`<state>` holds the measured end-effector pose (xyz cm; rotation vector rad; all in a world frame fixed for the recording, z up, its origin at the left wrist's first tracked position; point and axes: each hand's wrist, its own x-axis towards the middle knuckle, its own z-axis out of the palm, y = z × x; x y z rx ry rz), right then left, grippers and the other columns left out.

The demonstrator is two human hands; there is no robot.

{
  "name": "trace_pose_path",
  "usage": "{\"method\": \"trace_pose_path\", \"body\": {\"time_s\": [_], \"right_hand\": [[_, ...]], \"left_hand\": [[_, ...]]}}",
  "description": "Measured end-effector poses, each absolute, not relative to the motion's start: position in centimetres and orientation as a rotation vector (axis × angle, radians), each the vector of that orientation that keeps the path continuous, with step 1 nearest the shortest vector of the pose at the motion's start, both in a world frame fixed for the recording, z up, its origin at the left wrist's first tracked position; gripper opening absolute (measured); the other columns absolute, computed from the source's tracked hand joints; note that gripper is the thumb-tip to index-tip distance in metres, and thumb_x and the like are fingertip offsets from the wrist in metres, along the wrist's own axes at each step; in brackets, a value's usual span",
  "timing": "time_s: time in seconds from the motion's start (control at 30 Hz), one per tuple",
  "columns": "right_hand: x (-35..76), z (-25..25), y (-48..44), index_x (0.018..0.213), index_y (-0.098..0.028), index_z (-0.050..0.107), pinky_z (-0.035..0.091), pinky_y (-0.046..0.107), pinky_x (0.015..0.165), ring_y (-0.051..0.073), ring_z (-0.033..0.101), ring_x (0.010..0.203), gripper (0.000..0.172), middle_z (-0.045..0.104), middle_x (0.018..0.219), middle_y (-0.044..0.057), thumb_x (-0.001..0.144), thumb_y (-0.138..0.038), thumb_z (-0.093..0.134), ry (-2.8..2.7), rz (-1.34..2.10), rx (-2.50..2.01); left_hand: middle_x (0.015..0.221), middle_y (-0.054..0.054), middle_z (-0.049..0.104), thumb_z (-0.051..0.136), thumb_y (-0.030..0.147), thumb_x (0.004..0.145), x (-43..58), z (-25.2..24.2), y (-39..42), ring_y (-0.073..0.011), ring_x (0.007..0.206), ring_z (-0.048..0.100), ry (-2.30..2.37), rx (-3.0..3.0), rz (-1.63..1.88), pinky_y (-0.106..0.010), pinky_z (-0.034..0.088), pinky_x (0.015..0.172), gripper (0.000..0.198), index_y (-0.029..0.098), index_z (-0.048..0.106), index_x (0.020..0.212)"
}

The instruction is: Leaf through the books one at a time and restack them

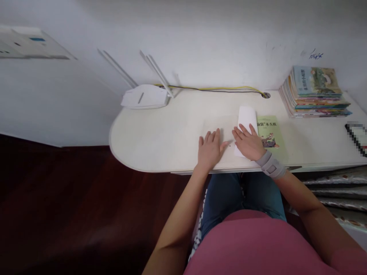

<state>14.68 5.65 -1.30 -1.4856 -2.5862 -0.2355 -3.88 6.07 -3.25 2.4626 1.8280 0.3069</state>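
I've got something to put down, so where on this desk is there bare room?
The widest bare patch is the rounded end of the desk, between the white router and your left hand. A smaller one lies between the green booklet and the stacked books. It's crowded around your right hand, on the white paper.

Paper strip (246, 118) beside booklet (271, 131), router (145, 97) left

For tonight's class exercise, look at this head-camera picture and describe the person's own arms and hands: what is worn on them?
The left hand and right hand are bare, with no glove or ring visible. A grey wrist brace with a small rectangular tab wraps the right wrist. The arms are bare below the short sleeves of a rose-pink top.
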Motion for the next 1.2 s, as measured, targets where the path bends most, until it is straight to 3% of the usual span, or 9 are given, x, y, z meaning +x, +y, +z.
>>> {"method": "trace_pose_path", "body": {"time_s": [0.2, 0.4, 0.53, 0.7, 0.83, 1.0, 1.2], "right_hand": [[13.6, -1.2, 5.5, 0.14, -0.009, 0.045, 0.02, 0.06, 0.115, 0.03, 0.034, 0.14, 0.047, 0.045, 0.147, 0.014, 0.095, -0.015, 0.033, -2.6, -0.227, -1.475], [12.9, -0.7, 5.5, 0.143, -0.01, 0.042, 0.019, 0.059, 0.115, 0.03, 0.031, 0.141, 0.049, 0.041, 0.15, 0.014, 0.095, -0.016, 0.034, -2.601, -0.214, -1.479], [12.3, -0.6, 5.2, 0.143, -0.01, 0.041, 0.018, 0.059, 0.115, 0.03, 0.031, 0.141, 0.049, 0.042, 0.149, 0.015, 0.095, -0.017, 0.032, -2.625, -0.188, -1.463], [12.9, 0.8, 6.6, 0.144, -0.011, 0.038, 0.02, 0.054, 0.116, 0.028, 0.027, 0.143, 0.052, 0.036, 0.153, 0.015, 0.092, -0.016, 0.034, -2.569, -0.052, -1.533], [15.2, 1.8, 10.8, 0.147, -0.012, 0.031, 0.019, 0.058, 0.113, 0.034, 0.018, 0.145, 0.064, 0.026, 0.156, 0.017, 0.088, -0.028, 0.047, -2.322, -0.024, -1.735], [17.6, -0.1, 14.0, 0.141, -0.009, 0.04, 0.034, 0.051, 0.106, 0.035, 0.041, 0.129, 0.066, 0.046, 0.14, 0.022, 0.081, -0.032, 0.054, -2.246, 0.098, -1.695], [17.6, -1.7, 13.9, 0.131, -0.009, 0.051, 0.037, 0.05, 0.1, 0.036, 0.045, 0.119, 0.058, 0.051, 0.128, 0.022, 0.078, -0.03, 0.057, -2.138, -0.029, -1.726]], "left_hand": [[0.148, -0.017, 0.043, 0.018, 0.051, 0.098, -3.9, -3.2, 6.1, -0.033, 0.14, 0.033, 1.827, 2.447, 0.32, -0.056, 0.026, 0.112, 0.067, 0.009, 0.029, 0.149], [0.15, -0.02, 0.038, 0.034, 0.048, 0.094, -3.1, -2.4, 4.7, -0.0349, 0.142, 0.028, 1.801, 2.474, 0.293, -0.062, 0.017, 0.114, 0.067, 0.006, 0.033, 0.147], [0.151, -0.024, 0.033, 0.037, 0.038, 0.093, -2.2, -2.5, 3.9, -0.0326, 0.144, 0.026, 1.633, 2.491, 0.269, -0.052, 0.024, 0.115, 0.065, -0.001, 0.031, 0.145], [0.151, -0.023, 0.034, 0.035, 0.042, 0.095, -1.8, -3.6, 3.6, -0.0348, 0.143, 0.027, 1.648, 2.488, 0.28, -0.054, 0.025, 0.114, 0.063, 0.002, 0.035, 0.144], [0.151, -0.023, 0.034, 0.034, 0.045, 0.096, -1.9, -3.7, 3.5, -0.0346, 0.143, 0.027, 1.662, 2.51, 0.254, -0.052, 0.024, 0.115, 0.064, 0.002, 0.036, 0.143], [0.151, -0.024, 0.034, 0.032, 0.049, 0.096, -1.8, -3.6, 3.4, -0.0348, 0.142, 0.028, 1.688, 2.501, 0.274, -0.052, 0.025, 0.114, 0.068, 0.001, 0.035, 0.144], [0.148, -0.029, 0.034, 0.031, 0.063, 0.092, -1.5, -3.8, 3.4, -0.0372, 0.142, 0.027, 1.704, 2.474, 0.34, -0.054, 0.025, 0.113, 0.084, -0.002, 0.031, 0.145]]}}
